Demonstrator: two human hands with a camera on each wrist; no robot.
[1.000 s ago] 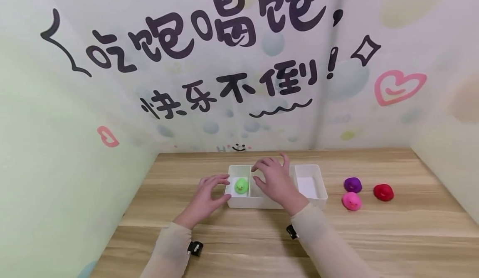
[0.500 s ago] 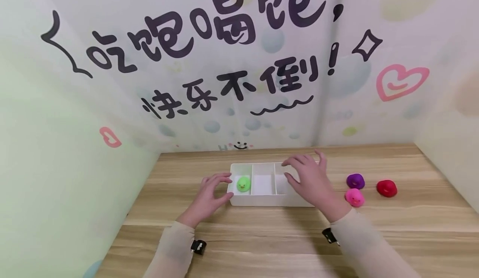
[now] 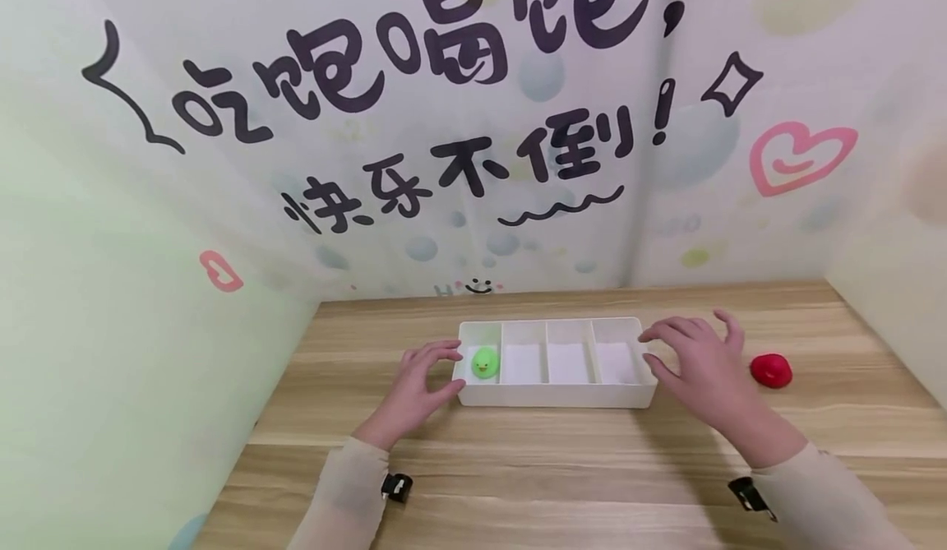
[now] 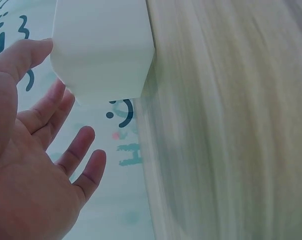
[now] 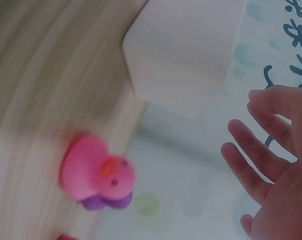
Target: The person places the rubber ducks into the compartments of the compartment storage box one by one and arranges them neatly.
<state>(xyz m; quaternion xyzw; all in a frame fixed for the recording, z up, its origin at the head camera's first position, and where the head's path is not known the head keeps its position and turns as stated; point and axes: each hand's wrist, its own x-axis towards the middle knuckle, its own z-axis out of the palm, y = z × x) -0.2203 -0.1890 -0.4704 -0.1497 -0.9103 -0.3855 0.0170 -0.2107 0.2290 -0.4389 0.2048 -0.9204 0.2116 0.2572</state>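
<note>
Sorting toys into the white box, judging by the layout; step in hand, likely the turn to another toy. Green duck: one, in the box's leftmost section; other three sections bare. Red toy: one, on the table, right of the box. Pink duck: one, off the box's right end, partly hiding a purple toy. Left hand: thumb and fingers apart, at the box's left end. Right hand: fingers spread, grasping nothing, by the right end; contact, cannot tell. Right forearm slanting in from lower right. Next move, probably: right hand lowered over a toy, then a pinch.
</note>
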